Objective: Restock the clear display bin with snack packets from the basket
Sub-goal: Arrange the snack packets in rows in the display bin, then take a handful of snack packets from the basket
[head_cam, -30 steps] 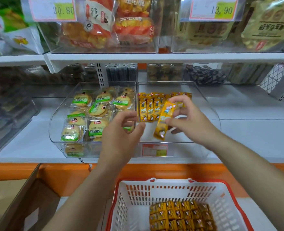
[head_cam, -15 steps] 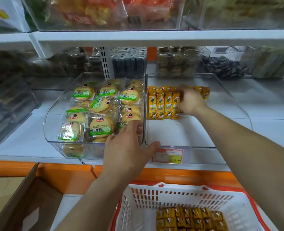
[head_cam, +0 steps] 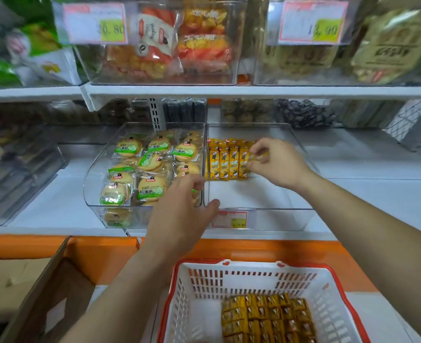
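The clear display bin (head_cam: 273,217) sits on the middle shelf. A short row of yellow snack packets (head_cam: 225,163) stands at its back left, and the rest of its floor is bare. My right hand (head_cam: 278,162) reaches into the bin, its fingertips pinched on the yellow packet (head_cam: 255,157) at the row's right end. My left hand (head_cam: 183,216) rests with spread fingers on the front rim where the two bins meet and holds nothing. Below, the white basket (head_cam: 251,280) with a red rim holds several more yellow packets (head_cam: 266,318).
A second clear bin (head_cam: 93,184) on the left is full of round biscuit packs with green labels. A price tag (head_cam: 229,219) is on the display bin's front. An open cardboard box (head_cam: 43,293) stands at lower left. Stocked bins fill the upper shelf (head_cam: 229,91).
My right hand carried a yellow packet from mid-air into the bin and set it at the right end of the row. My left hand dropped onto the bins' front rim.
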